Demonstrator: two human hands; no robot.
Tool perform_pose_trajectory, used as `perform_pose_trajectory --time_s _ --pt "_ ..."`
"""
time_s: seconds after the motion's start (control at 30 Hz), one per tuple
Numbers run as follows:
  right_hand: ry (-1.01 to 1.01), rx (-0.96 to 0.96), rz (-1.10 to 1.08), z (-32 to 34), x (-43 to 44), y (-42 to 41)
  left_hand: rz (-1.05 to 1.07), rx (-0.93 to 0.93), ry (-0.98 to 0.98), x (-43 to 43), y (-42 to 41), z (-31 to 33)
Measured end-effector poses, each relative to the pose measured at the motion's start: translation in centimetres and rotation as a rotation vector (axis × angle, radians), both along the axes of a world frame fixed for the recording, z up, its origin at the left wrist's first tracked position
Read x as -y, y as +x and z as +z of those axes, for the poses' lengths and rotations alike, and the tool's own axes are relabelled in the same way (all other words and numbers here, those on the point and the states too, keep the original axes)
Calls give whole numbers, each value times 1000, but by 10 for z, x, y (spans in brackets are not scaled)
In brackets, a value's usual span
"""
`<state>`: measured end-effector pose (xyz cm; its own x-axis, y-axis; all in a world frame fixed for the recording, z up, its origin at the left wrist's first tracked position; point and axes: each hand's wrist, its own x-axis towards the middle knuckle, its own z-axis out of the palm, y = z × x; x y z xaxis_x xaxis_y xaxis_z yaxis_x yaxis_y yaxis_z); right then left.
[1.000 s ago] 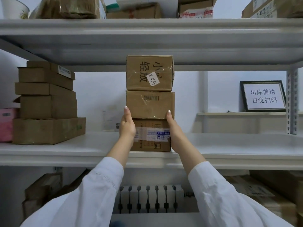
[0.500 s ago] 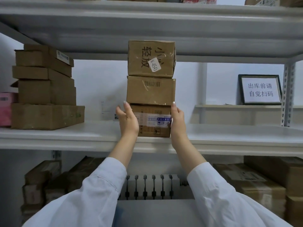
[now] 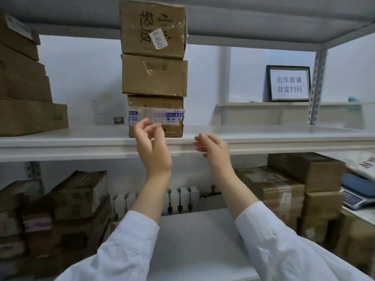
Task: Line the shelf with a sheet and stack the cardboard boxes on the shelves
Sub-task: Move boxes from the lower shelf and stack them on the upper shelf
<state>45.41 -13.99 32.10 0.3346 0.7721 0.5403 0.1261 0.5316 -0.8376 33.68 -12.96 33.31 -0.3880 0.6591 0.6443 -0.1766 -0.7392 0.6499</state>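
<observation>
A pale wall point(image 3: 81, 78) runs behind the metal shelving, lit by soft, even light with a bluish cast. At two o'clock a black-framed sign point(image 3: 289, 83) with Chinese characters stands on a narrow ledge point(image 3: 284, 104) against the wall, just left of a perforated grey upright point(image 3: 317, 86). Low at six o'clock a white radiator point(image 3: 178, 199) sits against the wall — partly hidden. At four o'clock a weighing scale point(image 3: 353, 198) rests at the frame's edge — blurred. The underside of an upper shelf board point(image 3: 263, 15) spans twelve o'clock.

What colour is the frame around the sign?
Black, around a white sign with dark characters; head view.
</observation>
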Motion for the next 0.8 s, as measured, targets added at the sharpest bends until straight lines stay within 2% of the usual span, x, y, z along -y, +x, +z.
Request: perform_pose_trajectory --time_s 0.3,0.53,0.6,0.67,0.8 --pt "-181 109 -34 -46 23 91 -236 -22 -98 12 93 -43" --pt "-312 153 -198 -68 22 182 -353 38 -328 3 176 -79" --pt "-327 265 -249 -73 20 209 -389 57 -435 -2 201 -89" --pt "-348 474 -287 -78 18 226 -418 50 -557 -8 216 -98" --pt "-414 791 -272 -94 8 264 -446 -40 -821 -24 250 -121"
